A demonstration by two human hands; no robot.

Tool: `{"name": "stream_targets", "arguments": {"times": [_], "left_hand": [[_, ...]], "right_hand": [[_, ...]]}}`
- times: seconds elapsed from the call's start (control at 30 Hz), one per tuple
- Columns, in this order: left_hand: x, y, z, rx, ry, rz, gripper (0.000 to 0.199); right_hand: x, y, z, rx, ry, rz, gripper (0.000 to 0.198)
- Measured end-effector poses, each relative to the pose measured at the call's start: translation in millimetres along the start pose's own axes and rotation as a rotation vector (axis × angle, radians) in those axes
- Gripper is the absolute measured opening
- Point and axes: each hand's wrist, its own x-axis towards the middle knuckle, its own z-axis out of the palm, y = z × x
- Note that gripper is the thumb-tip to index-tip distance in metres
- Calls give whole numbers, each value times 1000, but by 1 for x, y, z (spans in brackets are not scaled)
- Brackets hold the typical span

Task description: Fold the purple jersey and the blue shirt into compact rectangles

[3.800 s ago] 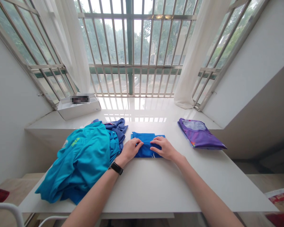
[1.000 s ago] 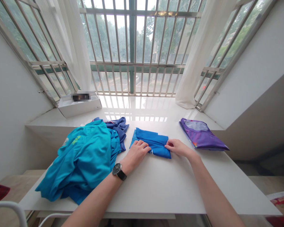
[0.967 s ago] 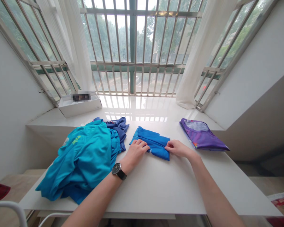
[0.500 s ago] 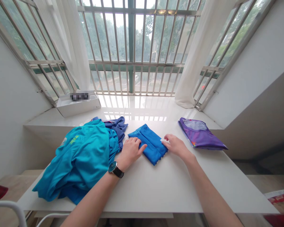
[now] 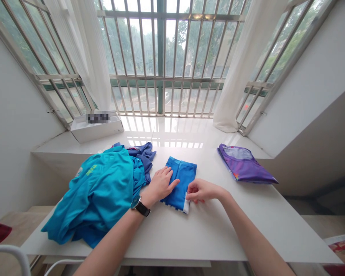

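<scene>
A small folded blue garment (image 5: pixel 184 175) lies on the white table in front of me, with a white corner at its lower right and a striped lower edge. My left hand (image 5: pixel 160 185) rests on its left side, fingers stretched and thumb apart. At the garment's right edge, near the white corner, my right hand (image 5: pixel 201 190) has its thumb and fingers pinched on the cloth. A loose heap of clothing with a teal shirt (image 5: pixel 100 191) on top sits beside my left forearm. Further right lies a folded purple garment (image 5: pixel 248 165).
Behind the table runs a glossy white window sill (image 5: pixel 163 128) bearing an open white box (image 5: pixel 96 130). White curtains (image 5: pixel 232 92) hang before the barred window. Dark blue cloth (image 5: pixel 146 153) sticks out behind the teal shirt. A white chair frame (image 5: pixel 8 249) stands at lower left.
The folded blue garment has turned clockwise and now lies nearly square to me. My right hand has moved toward me and left with its edge. My left hand stays on it.
</scene>
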Motion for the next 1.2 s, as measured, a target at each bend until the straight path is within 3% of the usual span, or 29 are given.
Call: {"name": "stream_targets", "arguments": {"times": [0.1,0.27,0.5,0.7,0.9,1.07,1.2], "left_hand": [[-3,3,-2,36,-41,31,55],[-8,11,-7,80,-85,60,61],[-8,16,-18,-2,-152,247,58],[-9,14,-25,13,-89,301,40],[-7,5,-31,3,-95,284,33],[-4,0,-30,25,-48,256,25],[-4,1,-26,54,-41,247,23]], "right_hand": [[0,1,-3,-48,79,-42,34],[4,3,-6,-243,517,-211,23],[8,11,-10,-582,746,-228,16],[7,18,-15,-614,643,-108,15],[-1,12,-13,-469,586,-34,20],[-7,8,-13,-275,461,-19,26],[2,13,-13,-110,606,29,24]]}}
